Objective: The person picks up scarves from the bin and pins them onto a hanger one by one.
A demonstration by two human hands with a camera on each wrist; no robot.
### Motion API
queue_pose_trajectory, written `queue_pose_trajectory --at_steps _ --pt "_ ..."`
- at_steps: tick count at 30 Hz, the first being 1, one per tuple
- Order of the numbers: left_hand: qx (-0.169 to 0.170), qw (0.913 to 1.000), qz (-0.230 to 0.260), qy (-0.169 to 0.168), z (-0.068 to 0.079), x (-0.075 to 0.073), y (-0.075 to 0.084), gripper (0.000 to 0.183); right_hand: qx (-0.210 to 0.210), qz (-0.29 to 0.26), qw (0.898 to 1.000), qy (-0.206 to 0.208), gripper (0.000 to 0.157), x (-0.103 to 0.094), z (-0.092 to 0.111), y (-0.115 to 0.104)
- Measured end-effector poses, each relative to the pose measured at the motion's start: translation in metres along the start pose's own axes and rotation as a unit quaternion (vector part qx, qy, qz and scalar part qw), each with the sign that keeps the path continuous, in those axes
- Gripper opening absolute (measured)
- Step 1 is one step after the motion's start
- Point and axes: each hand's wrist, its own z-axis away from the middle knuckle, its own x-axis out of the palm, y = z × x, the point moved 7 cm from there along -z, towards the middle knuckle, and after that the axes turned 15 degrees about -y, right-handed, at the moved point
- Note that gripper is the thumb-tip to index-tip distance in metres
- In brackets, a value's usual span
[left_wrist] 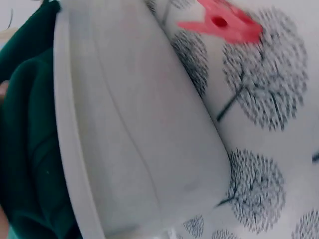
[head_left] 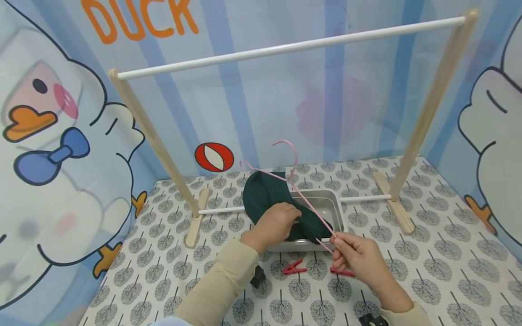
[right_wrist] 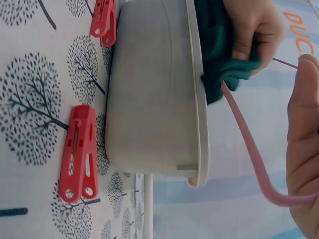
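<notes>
A dark green garment (head_left: 265, 194), its kind unclear, lies bunched over the left side of a pale grey basin (head_left: 291, 246). My left hand (head_left: 277, 224) grips the garment above the basin; in the right wrist view the thumb and fingers of that left hand (right_wrist: 256, 30) pinch a fold of it. A thin pink clothes hanger (head_left: 312, 208) slants across, hook upward, with its lower bar passing into the cloth. Its right-hand corner is held between the thumb and fingers of my right hand (head_left: 355, 256). The left wrist view shows the green cloth (left_wrist: 35, 134) against the basin's rim.
Red clothespins (head_left: 294, 268) lie on the tree-patterned cloth in front of the basin; another clothespin (right_wrist: 79, 154) shows nearer the right hand. Behind stands a drying rack with a white top bar (head_left: 293, 46) and wooden posts (head_left: 428, 108). A duck-printed backdrop surrounds it.
</notes>
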Motion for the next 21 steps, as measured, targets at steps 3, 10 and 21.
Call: queue_pose_trajectory --at_steps 3,10,21 --pt "-0.043 0.9926 0.106 0.042 0.003 -0.006 -0.011 0.011 0.001 0.007 1.000 0.005 0.023 -0.002 -0.001 0.000" --pt "-0.150 0.9204 0.298 0.204 0.008 -0.018 -0.039 0.015 -0.008 0.004 1.000 -0.012 0.024 0.002 -0.001 0.000" --pt "-0.188 0.9568 0.185 0.121 -0.020 -0.011 -0.028 0.019 -0.053 0.075 0.996 -0.008 0.019 0.013 0.000 -0.017"
